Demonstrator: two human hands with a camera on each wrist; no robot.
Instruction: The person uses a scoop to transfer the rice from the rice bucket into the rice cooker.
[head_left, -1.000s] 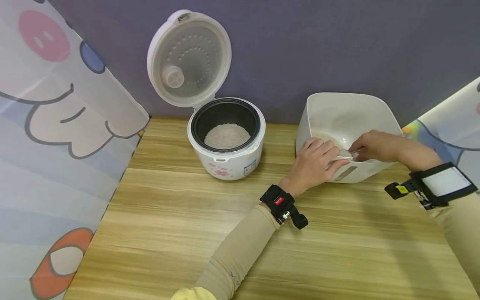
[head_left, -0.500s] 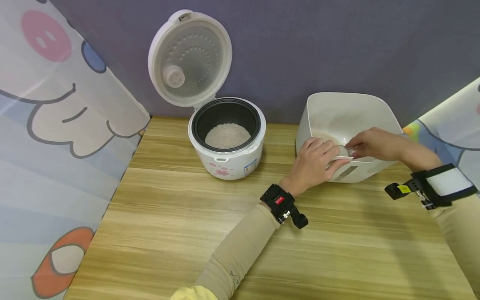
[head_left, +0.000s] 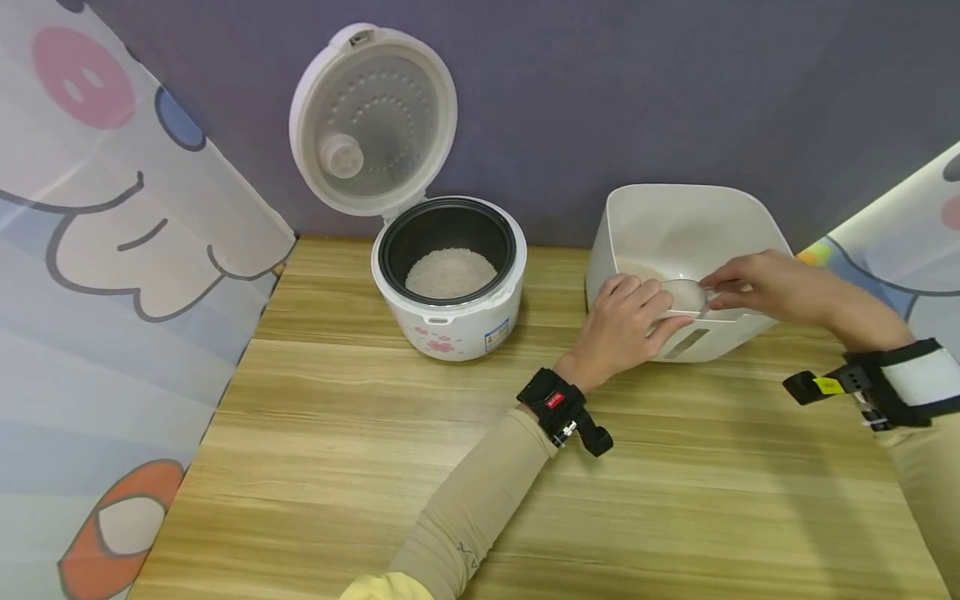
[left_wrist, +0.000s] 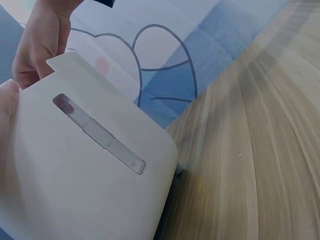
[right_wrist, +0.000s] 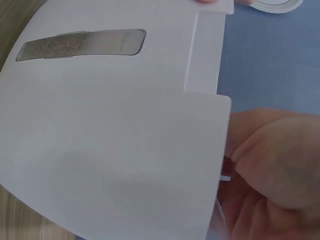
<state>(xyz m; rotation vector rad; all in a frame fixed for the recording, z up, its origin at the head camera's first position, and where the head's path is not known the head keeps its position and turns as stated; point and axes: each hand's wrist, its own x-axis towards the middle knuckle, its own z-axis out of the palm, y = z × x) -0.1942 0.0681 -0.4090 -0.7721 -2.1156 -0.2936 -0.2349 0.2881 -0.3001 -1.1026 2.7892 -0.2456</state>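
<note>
A white rice bin (head_left: 697, 208) stands at the right of the table, its top uncovered and some rice (head_left: 641, 270) inside. My left hand (head_left: 627, 323) grips its front rim, fingers over the edge and thumb outside. Thumb and fingers of my right hand (head_left: 768, 287) pinch a clear round measuring cup (head_left: 684, 297) by its right side, just inside that rim. Pale contents show in the cup. In the right wrist view the bin's wall (right_wrist: 125, 140) hides most of the cup beside my right hand (right_wrist: 277, 165). The left wrist view shows the bin's windowed front (left_wrist: 90, 165).
Left of the bin, a white rice cooker (head_left: 457, 333) stands with its lid (head_left: 378, 117) raised and rice (head_left: 452, 273) in its dark inner pot (head_left: 427, 229). A grey wall (head_left: 562, 108) rises behind the wooden table (head_left: 337, 400). Printed cloth hangs at both sides.
My right hand has risen a little and drawn slightly right, and more of the cup's round top now shows at the rim. My left hand keeps its grip on the bin.
</note>
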